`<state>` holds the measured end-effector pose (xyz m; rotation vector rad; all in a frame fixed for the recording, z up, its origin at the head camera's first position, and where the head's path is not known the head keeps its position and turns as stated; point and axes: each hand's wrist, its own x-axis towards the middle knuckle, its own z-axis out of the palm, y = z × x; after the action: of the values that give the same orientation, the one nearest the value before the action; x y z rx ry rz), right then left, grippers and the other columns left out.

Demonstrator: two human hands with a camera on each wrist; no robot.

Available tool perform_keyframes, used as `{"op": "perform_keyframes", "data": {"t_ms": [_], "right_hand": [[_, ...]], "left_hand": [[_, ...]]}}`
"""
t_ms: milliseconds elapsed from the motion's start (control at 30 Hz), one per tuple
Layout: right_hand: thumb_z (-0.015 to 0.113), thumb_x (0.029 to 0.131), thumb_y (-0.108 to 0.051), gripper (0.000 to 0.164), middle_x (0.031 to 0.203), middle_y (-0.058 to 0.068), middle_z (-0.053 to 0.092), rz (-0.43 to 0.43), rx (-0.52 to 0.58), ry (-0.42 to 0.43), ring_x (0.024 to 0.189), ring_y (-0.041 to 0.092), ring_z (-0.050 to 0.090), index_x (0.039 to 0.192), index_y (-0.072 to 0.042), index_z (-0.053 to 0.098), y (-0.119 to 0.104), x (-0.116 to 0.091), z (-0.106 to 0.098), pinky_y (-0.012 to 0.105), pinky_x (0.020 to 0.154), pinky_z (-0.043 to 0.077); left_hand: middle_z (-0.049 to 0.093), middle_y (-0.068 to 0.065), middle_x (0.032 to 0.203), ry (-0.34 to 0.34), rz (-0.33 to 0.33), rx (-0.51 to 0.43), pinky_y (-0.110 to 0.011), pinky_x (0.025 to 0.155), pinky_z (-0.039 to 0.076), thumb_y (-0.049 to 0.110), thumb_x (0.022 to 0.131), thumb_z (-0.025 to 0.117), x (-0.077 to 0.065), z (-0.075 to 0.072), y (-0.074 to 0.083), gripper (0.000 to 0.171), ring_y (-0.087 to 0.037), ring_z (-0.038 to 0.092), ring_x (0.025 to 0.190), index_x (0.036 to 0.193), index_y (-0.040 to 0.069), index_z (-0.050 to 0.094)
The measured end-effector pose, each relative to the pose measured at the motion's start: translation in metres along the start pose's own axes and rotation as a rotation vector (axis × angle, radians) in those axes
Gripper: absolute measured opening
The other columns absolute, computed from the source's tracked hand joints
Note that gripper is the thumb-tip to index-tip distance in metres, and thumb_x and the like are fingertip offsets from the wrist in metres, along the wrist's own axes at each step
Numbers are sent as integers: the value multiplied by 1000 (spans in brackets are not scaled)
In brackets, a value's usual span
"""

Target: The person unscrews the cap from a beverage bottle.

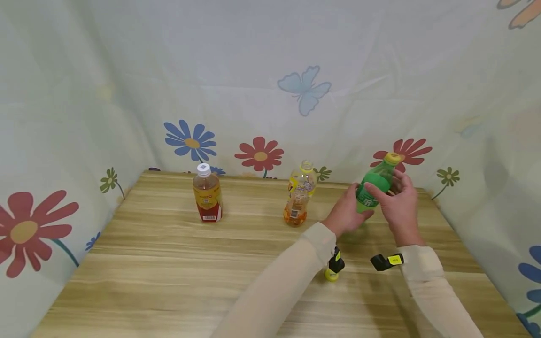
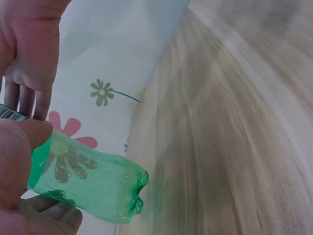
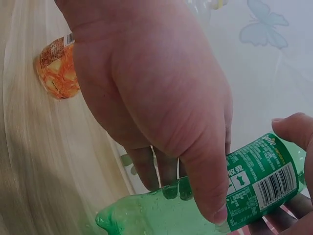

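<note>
Both hands hold a green plastic Sprite bottle (image 1: 375, 184) with a yellow cap (image 1: 394, 158), tilted above the right side of the table. My left hand (image 1: 345, 212) grips its lower part, thumb on the near side and fingers behind. Higher up, around the label, my right hand (image 1: 400, 206) holds it with the thumb across the front. The left wrist view shows the clear green base (image 2: 112, 188) pointing away from the hands, apart from the tabletop. In the right wrist view the label (image 3: 261, 181) with its barcode lies between the two hands.
A clear bottle (image 1: 299, 195) with some orange colour low down stands left of the hands. Farther left is a white-capped bottle (image 1: 207, 195) with a yellow and red label. A small yellow object (image 1: 331, 275) is partly hidden under the left wrist. Flowered cloth (image 1: 236, 103) encloses the wooden table (image 1: 169, 272).
</note>
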<state>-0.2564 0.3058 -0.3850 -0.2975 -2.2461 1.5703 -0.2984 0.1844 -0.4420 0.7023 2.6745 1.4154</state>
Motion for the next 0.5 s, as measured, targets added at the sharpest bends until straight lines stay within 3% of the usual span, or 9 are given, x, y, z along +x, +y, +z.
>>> {"op": "perform_keyframes", "data": {"t_ms": [300,500], "right_hand": [[78,91,-37,80,159,9,46,9,3,-16,138,19,50,157,-23,36,-15,-9,-5,30,111,45],[77,92,-34,73,155,10,50,-17,33,-28,126,11,54,153,-24,40,-25,-18,-11,8,91,47]], "left_hand": [[57,1,132,15,-23,24,-27,98,51,32,94,75,-11,-10,6,77,-10,61,109,155,19,30],[60,3,129,31,19,24,-26,94,52,34,92,78,-18,-18,8,79,-9,61,106,155,21,32]]}}
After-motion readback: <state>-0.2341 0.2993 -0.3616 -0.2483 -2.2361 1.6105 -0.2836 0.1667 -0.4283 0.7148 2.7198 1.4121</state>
